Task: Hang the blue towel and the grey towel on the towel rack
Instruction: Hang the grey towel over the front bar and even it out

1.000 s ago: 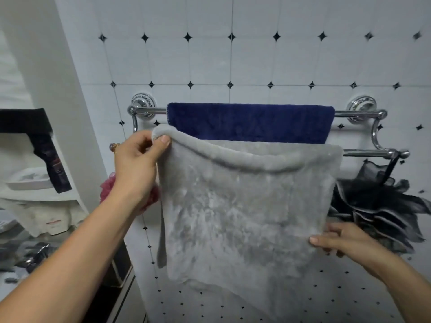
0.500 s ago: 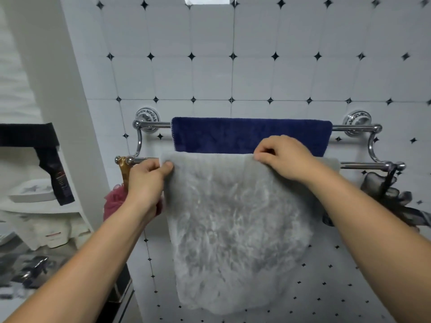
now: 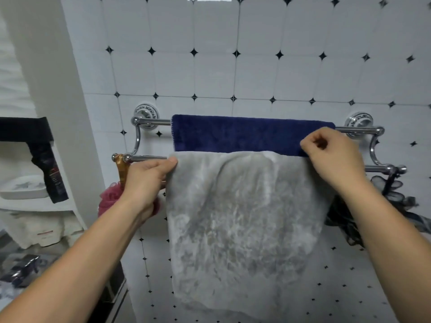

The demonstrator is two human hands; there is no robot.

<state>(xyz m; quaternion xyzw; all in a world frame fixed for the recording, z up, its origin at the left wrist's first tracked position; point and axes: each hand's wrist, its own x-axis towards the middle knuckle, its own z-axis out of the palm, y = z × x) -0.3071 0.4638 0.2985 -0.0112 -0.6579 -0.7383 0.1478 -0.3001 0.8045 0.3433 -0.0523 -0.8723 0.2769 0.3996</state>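
A chrome two-bar towel rack (image 3: 359,130) is fixed to the tiled wall. The blue towel (image 3: 245,135) hangs over its upper back bar. The grey towel (image 3: 240,224) drapes over the lower front bar and hangs down in front. My left hand (image 3: 149,178) pinches the grey towel's top left corner at the bar. My right hand (image 3: 335,157) rests with curled fingers on the grey towel's top right edge, where it meets the blue towel; whether it grips the cloth is unclear.
A pink bath sponge (image 3: 110,201) hangs from a gold hook (image 3: 122,169) at the rack's left end. A black mesh sponge (image 3: 394,206) hangs at the right end. White shelves (image 3: 35,203) with a soap dish and a dark tube stand on the left.
The grey towel went from held up in front to draped over the lower bar. My right hand rose from the towel's bottom corner to its top edge and slid right.
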